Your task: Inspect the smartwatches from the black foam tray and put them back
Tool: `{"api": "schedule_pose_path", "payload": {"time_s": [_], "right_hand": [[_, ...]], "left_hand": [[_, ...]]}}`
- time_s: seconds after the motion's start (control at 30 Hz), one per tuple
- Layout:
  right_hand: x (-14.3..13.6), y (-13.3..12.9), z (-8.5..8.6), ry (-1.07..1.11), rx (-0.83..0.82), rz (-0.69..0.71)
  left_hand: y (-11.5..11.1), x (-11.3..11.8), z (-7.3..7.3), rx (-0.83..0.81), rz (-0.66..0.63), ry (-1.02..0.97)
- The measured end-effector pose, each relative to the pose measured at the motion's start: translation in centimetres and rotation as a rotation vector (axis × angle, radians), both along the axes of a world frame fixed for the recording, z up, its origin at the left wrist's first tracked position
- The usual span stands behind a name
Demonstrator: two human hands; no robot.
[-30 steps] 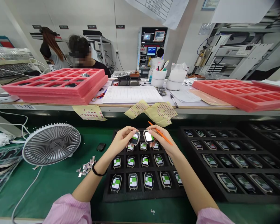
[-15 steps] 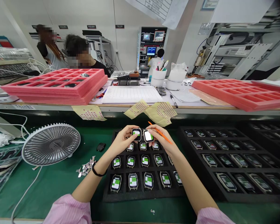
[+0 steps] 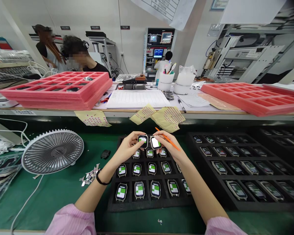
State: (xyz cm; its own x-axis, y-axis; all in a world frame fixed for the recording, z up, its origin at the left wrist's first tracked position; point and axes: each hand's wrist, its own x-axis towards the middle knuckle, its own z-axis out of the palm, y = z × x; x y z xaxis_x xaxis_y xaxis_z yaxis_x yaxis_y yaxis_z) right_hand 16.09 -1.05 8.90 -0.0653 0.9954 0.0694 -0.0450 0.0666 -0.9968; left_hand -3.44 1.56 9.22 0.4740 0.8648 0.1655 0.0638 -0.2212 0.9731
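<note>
Black-shirted co-worker (image 3: 96, 68) shifted left a bit, half blocked by the pink trays (image 3: 98, 96), while left hand (image 3: 129, 145) pinches one watch (image 3: 143, 139), right hand (image 3: 171, 150) another watch (image 3: 156, 144) plus orange pen (image 3: 168, 139).

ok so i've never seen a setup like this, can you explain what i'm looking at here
There's no robot: these are a person's own bare hands, seen from a camera worn on their head, looking forward and down. The left hand holds a strapless watch; the right hand holds a second watch plus an orange pen-like stick. Below them, a black tray of lit watches lies on a green work surface. A round fan stands to the left, and more black trays lie to the right. Pink trays rest on the raised shelf behind.
</note>
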Motion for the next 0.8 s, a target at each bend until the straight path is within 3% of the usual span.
{"api": "schedule_pose_path", "payload": {"time_s": [0.3,0.8], "right_hand": [[-0.11,0.24,-0.56,-0.008,0.001,-0.021],[0.77,0.51,-0.73,-0.049,0.094,0.131]], "left_hand": [[0.2,-0.06,0.32,-0.005,0.05,0.043],[0.42,-0.07,-0.38,-0.04,-0.025,-0.002]]}}
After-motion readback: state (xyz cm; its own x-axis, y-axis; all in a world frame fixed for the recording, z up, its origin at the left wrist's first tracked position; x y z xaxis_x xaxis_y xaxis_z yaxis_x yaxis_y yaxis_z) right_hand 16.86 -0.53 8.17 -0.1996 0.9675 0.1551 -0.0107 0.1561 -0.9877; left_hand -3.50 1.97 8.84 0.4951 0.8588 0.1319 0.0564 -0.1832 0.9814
